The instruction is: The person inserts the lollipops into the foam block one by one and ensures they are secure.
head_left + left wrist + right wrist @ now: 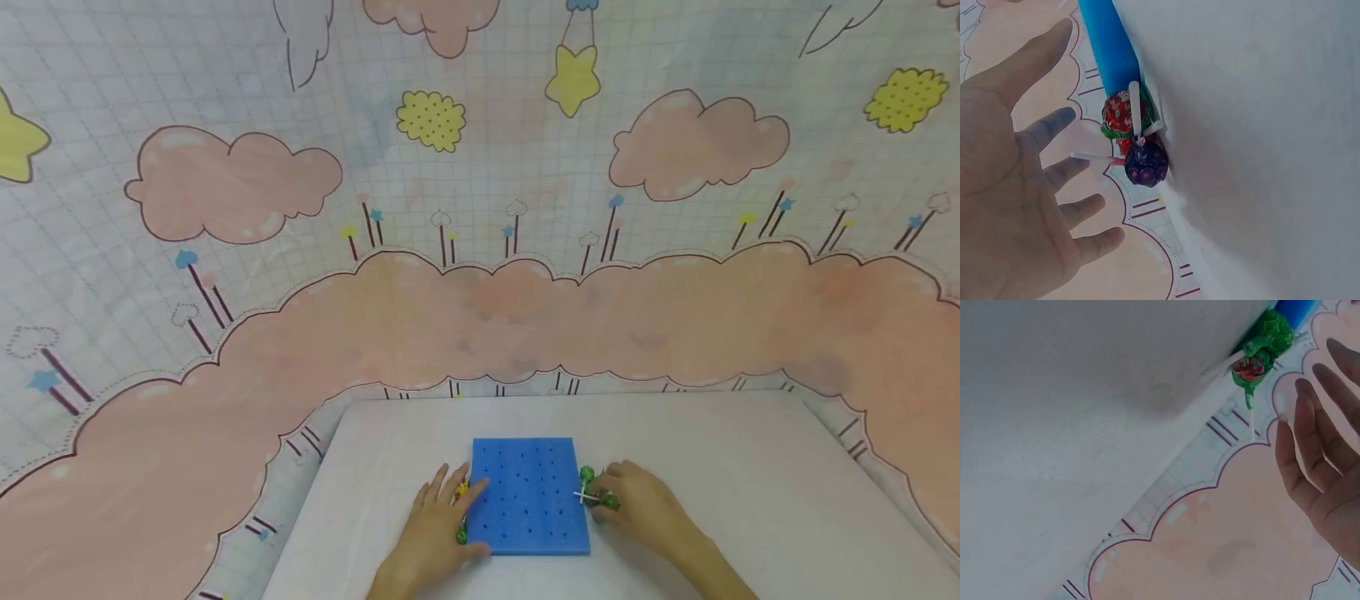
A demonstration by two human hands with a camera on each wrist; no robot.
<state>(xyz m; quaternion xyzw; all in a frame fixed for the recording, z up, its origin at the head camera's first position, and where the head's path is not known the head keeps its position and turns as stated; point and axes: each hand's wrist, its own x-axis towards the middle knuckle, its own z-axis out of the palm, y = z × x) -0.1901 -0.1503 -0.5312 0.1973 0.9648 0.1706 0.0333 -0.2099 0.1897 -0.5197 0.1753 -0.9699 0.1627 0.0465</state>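
Observation:
A blue board (525,500) dotted with small holes lies on the white table. My left hand (431,533) is at its left edge with fingers spread, thumb and fingertips over the board's side in the head view. Beside that hand, lollipops show in the left wrist view: a red-and-green wrapped one (1117,115) and a dark purple one (1146,165), with white sticks. My right hand (648,504) is at the board's right edge, over green-wrapped lollipops (587,474). In the right wrist view its fingers (1310,437) are loosely extended, close to a green-and-red lollipop (1250,370).
The white table (750,467) extends on both sides of the board. Behind it hangs a patterned cloth (480,317) with pink clouds and yellow stars.

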